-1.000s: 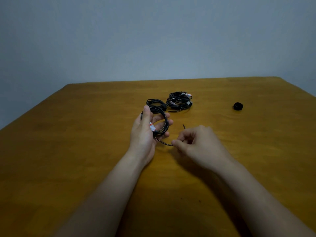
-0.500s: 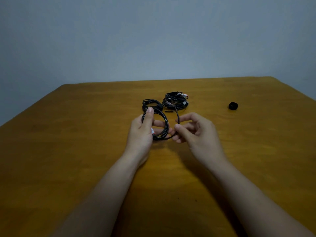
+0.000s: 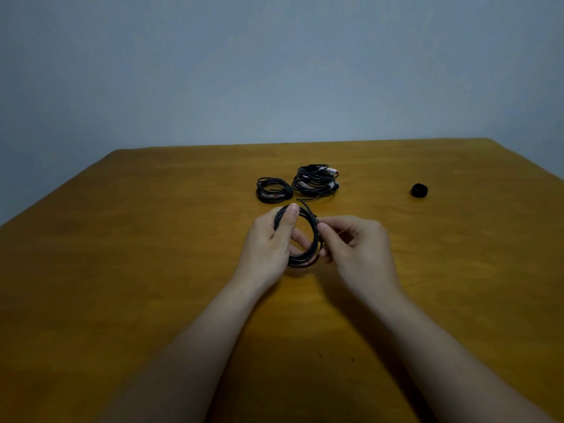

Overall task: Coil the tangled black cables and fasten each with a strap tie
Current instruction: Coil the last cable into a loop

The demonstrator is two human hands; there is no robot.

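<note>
Mid-table [image 3: 152,270], L hand [image 3: 265,245], R hand [image 3: 360,248] hold coil [image 3: 314,239]

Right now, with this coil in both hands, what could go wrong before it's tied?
1. The coil shows no strap; only the left hand and the pinching right hand keep it together, so a slack grip could let the loops spring apart.
2. The black roll, likely the strap, lies to the right, apart from both hands; reaching for it leaves one hand holding.
3. The cable's loose end sticks up near the bundle and might snag it.
</note>
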